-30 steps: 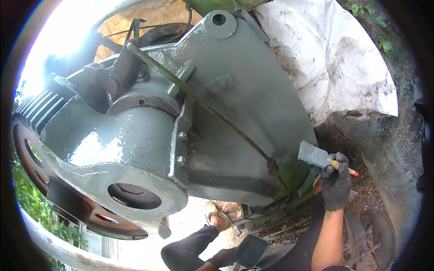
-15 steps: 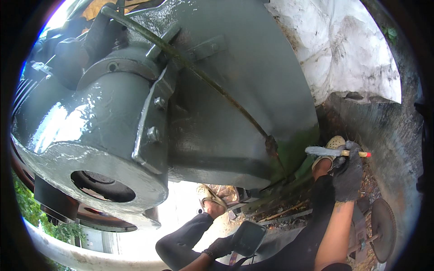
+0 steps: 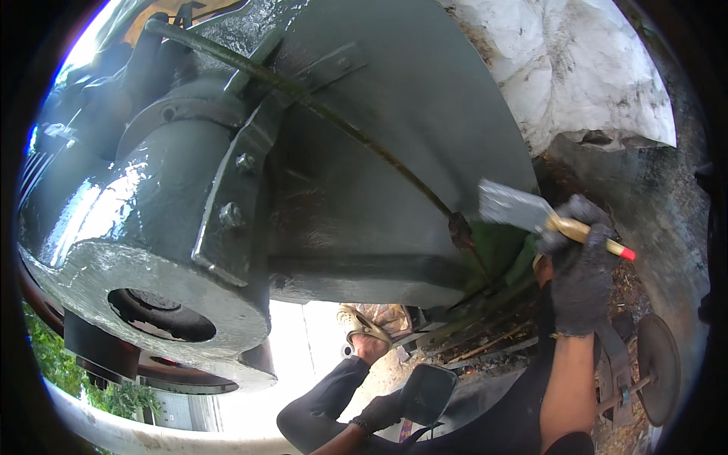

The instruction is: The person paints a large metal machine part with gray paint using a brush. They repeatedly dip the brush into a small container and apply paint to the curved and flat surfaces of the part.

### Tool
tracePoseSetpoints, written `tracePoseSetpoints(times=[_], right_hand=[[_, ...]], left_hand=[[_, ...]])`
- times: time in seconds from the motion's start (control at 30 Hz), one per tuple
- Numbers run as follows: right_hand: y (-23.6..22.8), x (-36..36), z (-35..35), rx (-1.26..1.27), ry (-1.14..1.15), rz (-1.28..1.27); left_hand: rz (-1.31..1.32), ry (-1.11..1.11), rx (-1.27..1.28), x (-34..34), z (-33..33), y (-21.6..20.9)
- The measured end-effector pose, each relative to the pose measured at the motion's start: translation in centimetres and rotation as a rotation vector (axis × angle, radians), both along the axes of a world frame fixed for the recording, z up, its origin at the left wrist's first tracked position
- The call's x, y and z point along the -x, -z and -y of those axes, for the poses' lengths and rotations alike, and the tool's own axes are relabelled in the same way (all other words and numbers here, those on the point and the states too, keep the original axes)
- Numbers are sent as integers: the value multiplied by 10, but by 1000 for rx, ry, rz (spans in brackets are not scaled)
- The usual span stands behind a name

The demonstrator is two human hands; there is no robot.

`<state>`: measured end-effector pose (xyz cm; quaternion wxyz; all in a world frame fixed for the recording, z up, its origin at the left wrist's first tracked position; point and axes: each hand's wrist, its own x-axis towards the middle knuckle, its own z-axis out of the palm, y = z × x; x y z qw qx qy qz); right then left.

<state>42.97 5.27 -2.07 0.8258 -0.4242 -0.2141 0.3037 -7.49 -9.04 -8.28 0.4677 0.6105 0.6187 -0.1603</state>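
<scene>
pinching the paintbrush [image 3: 547, 218] by its handle [image 3: 570, 227], the right hand's [image 3: 582, 280] fingers point bristles [image 3: 509, 204] toward the grey casing [image 3: 379, 144], presumably for reach; the left hand [image 3: 381, 412] meets a dark container [image 3: 428, 394], finger closure indeterminable.

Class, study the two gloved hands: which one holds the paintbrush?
The right hand: it grips the paintbrush by its red-tipped wooden handle. The left hand, lower in view, instead holds a squarish dark container.

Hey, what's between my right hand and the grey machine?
In the head view, the brush: gripped by your right hand, its grey end points toward the machine.
</scene>
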Motion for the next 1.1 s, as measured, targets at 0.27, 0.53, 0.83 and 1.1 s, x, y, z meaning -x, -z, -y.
tracePoseSetpoints(times=[0.27, 0.53, 0.83, 1.1], right_hand=[[-152, 60, -67, -515, -143, 370], [-234, 67, -121, -717, -103, 479], [-256, 54, -137, -914, 267, 670], [-263, 48, -125, -834, 224, 756]], left_hand=[[8, 26, -45, -1, 3, -2], [32, -49, -34, 12, 13, 16], [-27, 20, -72, -8, 9, 3], [39, -100, -27, 0, 8, -5]])
